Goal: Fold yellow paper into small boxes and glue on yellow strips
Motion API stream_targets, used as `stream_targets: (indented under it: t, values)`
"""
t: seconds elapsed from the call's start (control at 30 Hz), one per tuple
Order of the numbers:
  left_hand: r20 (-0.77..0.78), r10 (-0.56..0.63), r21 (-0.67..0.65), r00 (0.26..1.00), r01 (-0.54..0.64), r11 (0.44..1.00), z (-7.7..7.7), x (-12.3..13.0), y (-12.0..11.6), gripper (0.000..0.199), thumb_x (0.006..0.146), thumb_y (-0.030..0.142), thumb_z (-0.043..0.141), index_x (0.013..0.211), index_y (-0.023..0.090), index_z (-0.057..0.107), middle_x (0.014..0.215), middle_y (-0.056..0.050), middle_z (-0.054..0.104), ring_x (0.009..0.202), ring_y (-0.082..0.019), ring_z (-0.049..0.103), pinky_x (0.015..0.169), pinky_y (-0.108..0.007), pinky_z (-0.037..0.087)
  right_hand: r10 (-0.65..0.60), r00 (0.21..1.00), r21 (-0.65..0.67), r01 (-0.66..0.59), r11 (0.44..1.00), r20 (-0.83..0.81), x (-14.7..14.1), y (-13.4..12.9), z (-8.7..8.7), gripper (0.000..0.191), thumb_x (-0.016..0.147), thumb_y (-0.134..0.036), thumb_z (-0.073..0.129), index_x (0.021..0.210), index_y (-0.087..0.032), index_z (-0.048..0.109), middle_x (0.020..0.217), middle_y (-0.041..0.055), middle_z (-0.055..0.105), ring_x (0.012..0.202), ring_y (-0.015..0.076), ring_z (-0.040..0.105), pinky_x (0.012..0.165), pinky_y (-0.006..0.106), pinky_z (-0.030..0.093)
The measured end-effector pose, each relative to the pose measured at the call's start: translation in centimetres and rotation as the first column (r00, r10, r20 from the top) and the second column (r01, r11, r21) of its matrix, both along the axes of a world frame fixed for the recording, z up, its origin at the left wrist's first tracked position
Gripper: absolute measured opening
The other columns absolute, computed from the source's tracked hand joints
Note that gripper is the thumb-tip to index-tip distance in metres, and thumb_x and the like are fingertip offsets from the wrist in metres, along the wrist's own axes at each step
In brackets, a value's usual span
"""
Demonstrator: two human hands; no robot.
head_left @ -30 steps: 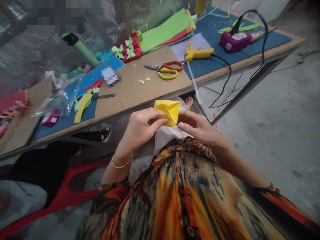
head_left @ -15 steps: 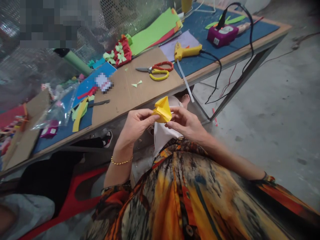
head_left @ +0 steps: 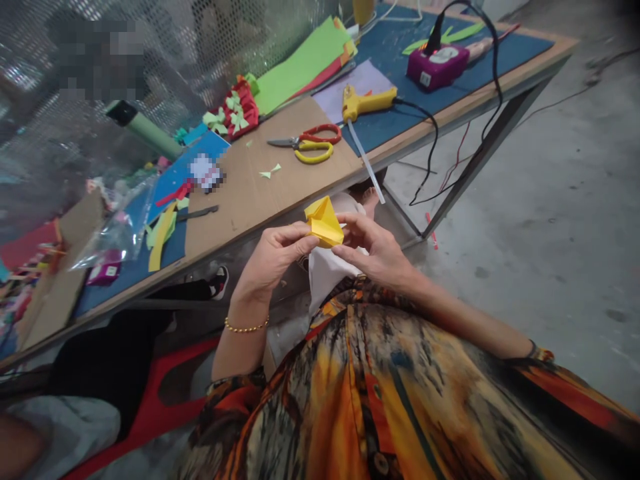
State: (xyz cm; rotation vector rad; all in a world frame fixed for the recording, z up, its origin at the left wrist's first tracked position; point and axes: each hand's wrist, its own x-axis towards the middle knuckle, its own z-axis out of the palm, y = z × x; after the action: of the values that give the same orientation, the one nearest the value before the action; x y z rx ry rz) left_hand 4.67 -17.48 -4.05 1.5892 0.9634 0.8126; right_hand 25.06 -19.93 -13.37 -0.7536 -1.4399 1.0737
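A small folded piece of yellow paper (head_left: 326, 223) is held between both hands, above my lap and just off the table's front edge. My left hand (head_left: 273, 257) pinches its left side between thumb and fingers. On the right side, my right hand (head_left: 375, 247) grips the paper with thumb and forefinger, the other fingers curled behind. On the brown board (head_left: 235, 200) beyond the hands lie scissors (head_left: 315, 143) with red and yellow handles and small pale green paper scraps (head_left: 270, 171).
A yellow glue gun (head_left: 367, 102) with its stick past the table edge lies right of the scissors. Behind it sits a purple power socket (head_left: 437, 65) with a black cable. Green sheets (head_left: 300, 67) lie at the back. Another person sits at left on a red chair (head_left: 185, 360).
The yellow paper has turned slightly between my fingers, and its top fold looks more spread. The camera view has shifted a little; both hands keep their hold.
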Motion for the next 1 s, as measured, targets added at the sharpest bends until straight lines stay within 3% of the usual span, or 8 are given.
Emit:
stream_targets:
  t: [0.23, 0.37, 0.47, 0.57, 0.73, 0.9, 1.0]
  values:
    - [0.046, 0.029, -0.046, 0.999, -0.027, 0.999, -0.6, -0.2, 0.0, 0.025, 0.082, 0.048, 0.096, 0.081, 0.023, 0.091, 0.082, -0.004, 0.078, 0.079, -0.015, 0.064, 0.078, -0.027, 0.051, 0.025, 0.999, -0.039, -0.026, 0.999, -0.025, -0.2, 0.2, 0.1, 0.062, 0.094, -0.067, 0.078, 0.134, -0.022, 0.063, 0.107, 0.0051, 0.077, 0.089, 0.0169, 0.072, 0.082, 0.034, 0.063]
    - [0.133, 0.162, -0.095, 0.978, -0.150, 0.984, -0.9, -0.1, 0.1, 0.033, 0.071, 0.052, 0.102, 0.079, 0.022, 0.089, 0.076, -0.002, 0.076, 0.069, -0.013, 0.060, 0.066, -0.026, 0.049, 0.007, 1.000, -0.046, -0.008, 0.999, -0.024, -0.2, 0.2, 0.3, 0.067, 0.092, -0.072, 0.077, 0.135, -0.022, 0.063, 0.106, 0.0057, 0.078, 0.088, 0.0175, 0.074, 0.081, 0.034, 0.063]
    - [0.318, 0.334, -0.220, 0.887, -0.274, 0.936, -0.8, -0.2, 0.5, 0.039, 0.064, 0.053, 0.106, 0.083, 0.025, 0.087, 0.087, -0.002, 0.081, 0.072, -0.012, 0.063, 0.064, -0.024, 0.050, -0.026, 0.999, -0.031, 0.024, 0.999, -0.041, 0.2, 0.2, 0.6, 0.061, 0.098, -0.069, 0.073, 0.135, -0.021, 0.065, 0.109, 0.0082, 0.079, 0.091, 0.0191, 0.076, 0.082, 0.035, 0.064]
    - [0.440, 0.472, -0.358, 0.764, -0.332, 0.872, -0.7, -0.5, 0.6, 0.036, 0.074, 0.054, 0.101, 0.085, 0.025, 0.083, 0.089, 0.000, 0.079, 0.066, -0.010, 0.057, 0.061, -0.024, 0.049, -0.122, 0.992, 0.000, 0.122, 0.993, -0.012, 0.8, 0.1, 0.7, 0.044, 0.103, -0.057, 0.070, 0.128, -0.021, 0.069, 0.108, 0.0084, 0.080, 0.084, 0.0179, 0.075, 0.079, 0.036, 0.063]
    - [0.523, 0.539, -0.447, 0.660, -0.326, 0.833, -0.9, -0.3, 0.1, 0.032, 0.091, 0.052, 0.089, 0.084, 0.023, 0.077, 0.077, 0.002, 0.069, 0.062, -0.010, 0.048, 0.058, -0.025, 0.044, -0.202, 0.975, 0.171, 0.185, 0.968, 0.088, 1.0, -0.1, 0.8, 0.014, 0.105, -0.028, 0.067, 0.114, -0.021, 0.074, 0.102, 0.0064, 0.081, 0.079, 0.0167, 0.075, 0.075, 0.033, 0.062]
    - [0.544, 0.526, -0.450, 0.653, -0.302, 0.840, -1.3, 0.4, -0.5, 0.031, 0.092, 0.050, 0.088, 0.082, 0.023, 0.075, 0.076, 0.001, 0.067, 0.065, -0.012, 0.049, 0.061, -0.027, 0.045, -0.277, 0.953, 0.382, 0.213, 0.899, 0.120, 1.2, 0.2, 2.0, 0.008, 0.103, -0.021, 0.067, 0.101, -0.024, 0.073, 0.093, 0.0041, 0.080, 0.081, 0.0178, 0.074, 0.075, 0.033, 0.060]
    - [0.533, 0.518, -0.474, 0.669, -0.271, 0.838, -1.5, 0.6, -0.8, 0.031, 0.086, 0.048, 0.094, 0.083, 0.023, 0.076, 0.076, 0.002, 0.069, 0.066, -0.012, 0.051, 0.064, -0.027, 0.048, -0.296, 0.949, 0.441, 0.219, 0.870, 0.113, 1.5, 0.7, 2.9, 0.013, 0.103, -0.020, 0.068, 0.091, -0.024, 0.070, 0.091, 0.0044, 0.079, 0.084, 0.0187, 0.074, 0.078, 0.034, 0.059]
